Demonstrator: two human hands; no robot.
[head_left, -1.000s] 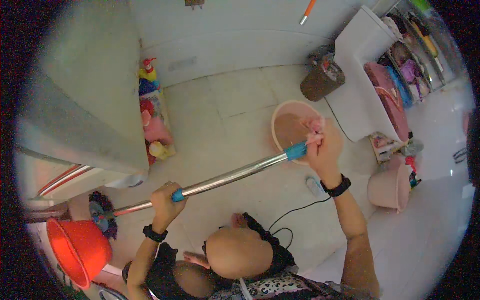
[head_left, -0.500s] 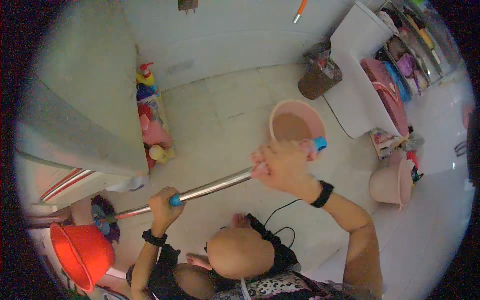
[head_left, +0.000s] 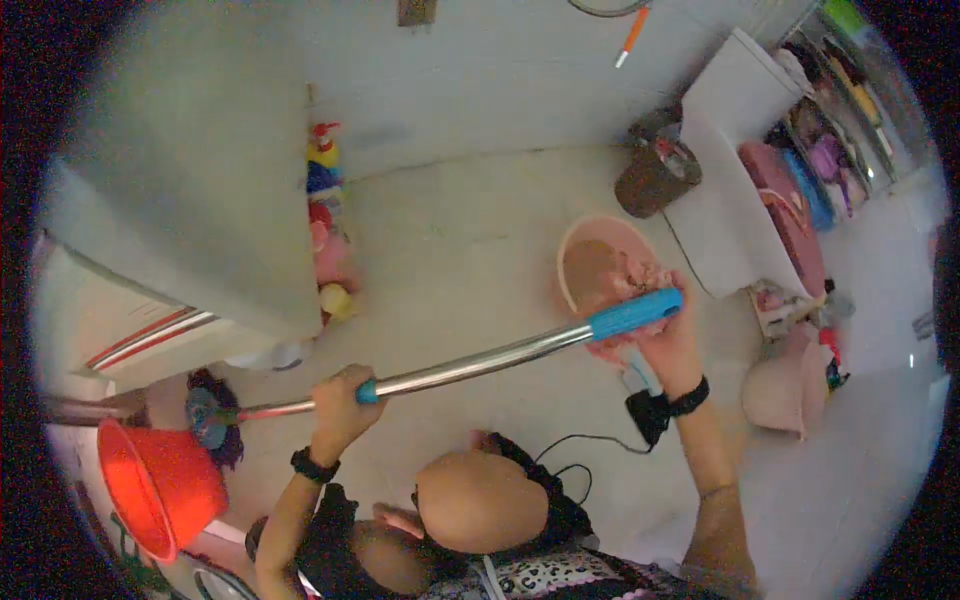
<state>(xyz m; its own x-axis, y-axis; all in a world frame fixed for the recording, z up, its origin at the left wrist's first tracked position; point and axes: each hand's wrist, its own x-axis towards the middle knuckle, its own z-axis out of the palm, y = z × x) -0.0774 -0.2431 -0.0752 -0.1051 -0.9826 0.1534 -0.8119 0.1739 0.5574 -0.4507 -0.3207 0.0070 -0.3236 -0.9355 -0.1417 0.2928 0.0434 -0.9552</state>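
Observation:
A mop's steel handle [head_left: 490, 362] slants across in front of me, from lower left up to a blue grip [head_left: 637, 313] at right. My left hand [head_left: 343, 402] is closed round the thinner shaft, just below a blue collar. Behind the blue grip lies my right hand [head_left: 672, 345], its fingers spread and partly blurred; it is not wrapped round the grip. The dark mop head [head_left: 212, 420] with a grey disc is beside a red bucket [head_left: 165, 490]. Beyond my right hand stands a pink bucket [head_left: 572, 232] with brownish contents.
A white toilet [head_left: 715, 190] and a brown bin [head_left: 655, 185] stand at far right. Nearer is another pink bucket [head_left: 785, 390]. Bottles [head_left: 325, 180] line the left cabinet [head_left: 200, 240]. A black box [head_left: 650, 418] with a cable hangs by my right wrist.
My right hand has loosened from round the upper handle and moved right, to behind the blue grip. The grip now shows in full. My left hand still holds the shaft.

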